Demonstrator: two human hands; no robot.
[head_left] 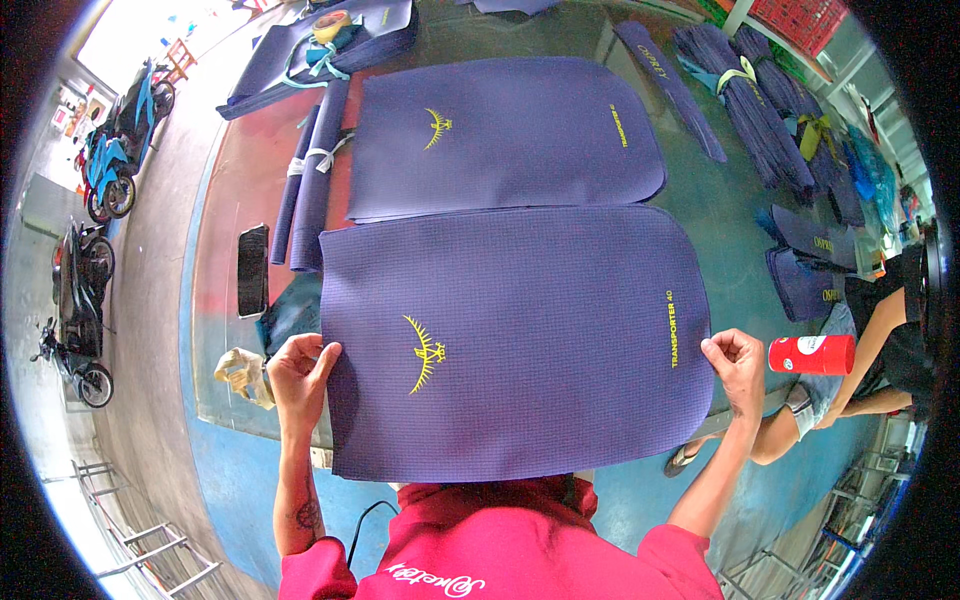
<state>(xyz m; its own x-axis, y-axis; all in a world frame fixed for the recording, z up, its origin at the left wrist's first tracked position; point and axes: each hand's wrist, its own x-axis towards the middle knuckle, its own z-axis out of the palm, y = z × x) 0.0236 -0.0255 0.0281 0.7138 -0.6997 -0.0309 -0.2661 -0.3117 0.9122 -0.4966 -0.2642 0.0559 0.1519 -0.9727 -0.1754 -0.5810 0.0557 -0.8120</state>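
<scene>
A purple-blue fabric panel (pixel 540 340) with rounded right corners lies before me, printed with a yellow emblem and a line of yellow lettering. My left hand (pixel 300 378) pinches its left edge between thumb and fingers. At the opposite edge, my right hand (pixel 738 366) has thumb and fingers closed on the panel's rounded side. The near edge reaches over the table's front, close to my red shirt. Just beyond lies a stack of matching panels (pixel 510 140), its near edge meeting the held panel.
Rolled fabric pieces (pixel 318 180) tied with white strips and a black phone-like object (pixel 253 270) lie left. Bundled fabric strips (pixel 745 110) lie far right. A red cylinder (pixel 812 354) is near a person's bare arm (pixel 875 350). Motorbikes (pixel 85 300) stand beyond the glass-topped table (pixel 225 330).
</scene>
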